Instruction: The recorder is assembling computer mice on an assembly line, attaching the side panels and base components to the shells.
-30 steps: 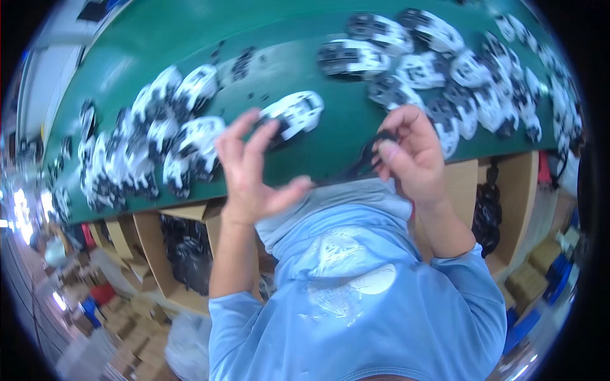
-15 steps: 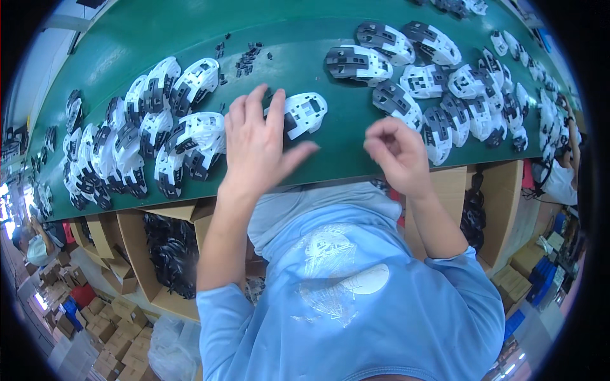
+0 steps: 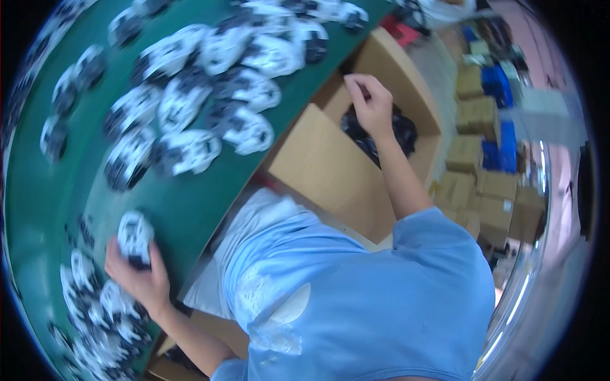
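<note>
On the green table, my left hand (image 3: pixel 141 279) has its thumb and fingers around the near end of a white and black mouse shell (image 3: pixel 135 233). The shell lies with its open frame side up. My right hand (image 3: pixel 373 105) is out to the right, above an open cardboard box (image 3: pixel 424 101) that holds shiny black parts (image 3: pixel 400 130). Its fingers are curled together, and I cannot make out whether anything is between them.
Many assembled white and black mouse shells (image 3: pixel 190 149) crowd the table's far part, with another cluster (image 3: pixel 105 311) near my left hand. Small black pieces (image 3: pixel 86 232) lie beside that. A cardboard flap (image 3: pixel 333 171) sticks out by the table edge. Stacked cartons (image 3: pixel 473 184) stand right.
My view has swung to the right. My right hand has gone from over the table to above the cardboard box. My left hand, spread beside the mouse shell before, now has its fingers around it.
</note>
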Demonstrator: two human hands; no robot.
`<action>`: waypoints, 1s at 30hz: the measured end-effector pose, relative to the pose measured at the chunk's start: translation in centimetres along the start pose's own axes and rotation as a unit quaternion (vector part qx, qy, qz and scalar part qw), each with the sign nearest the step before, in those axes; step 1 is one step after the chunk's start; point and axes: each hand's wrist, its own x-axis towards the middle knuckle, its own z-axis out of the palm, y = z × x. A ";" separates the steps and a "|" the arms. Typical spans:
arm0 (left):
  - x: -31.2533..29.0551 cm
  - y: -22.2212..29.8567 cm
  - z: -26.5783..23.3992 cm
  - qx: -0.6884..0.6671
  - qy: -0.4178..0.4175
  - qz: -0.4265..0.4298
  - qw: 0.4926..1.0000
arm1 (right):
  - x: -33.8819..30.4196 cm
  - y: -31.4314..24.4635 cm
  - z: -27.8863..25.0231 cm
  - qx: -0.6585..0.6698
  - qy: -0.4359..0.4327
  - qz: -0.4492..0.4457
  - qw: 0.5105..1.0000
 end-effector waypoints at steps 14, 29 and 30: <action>-4.3 -2.3 -2.0 -0.587 -0.103 -0.284 0.751 | -1.9 25.1 0.5 -0.398 -0.113 0.300 0.860; -3.1 3.2 1.3 -0.639 -0.005 -0.409 0.651 | -1.5 -4.4 0.9 0.615 -0.050 0.271 0.738; -3.4 3.1 2.3 -0.657 -0.023 -0.402 0.637 | -2.2 -6.8 2.2 0.558 -0.123 0.189 0.799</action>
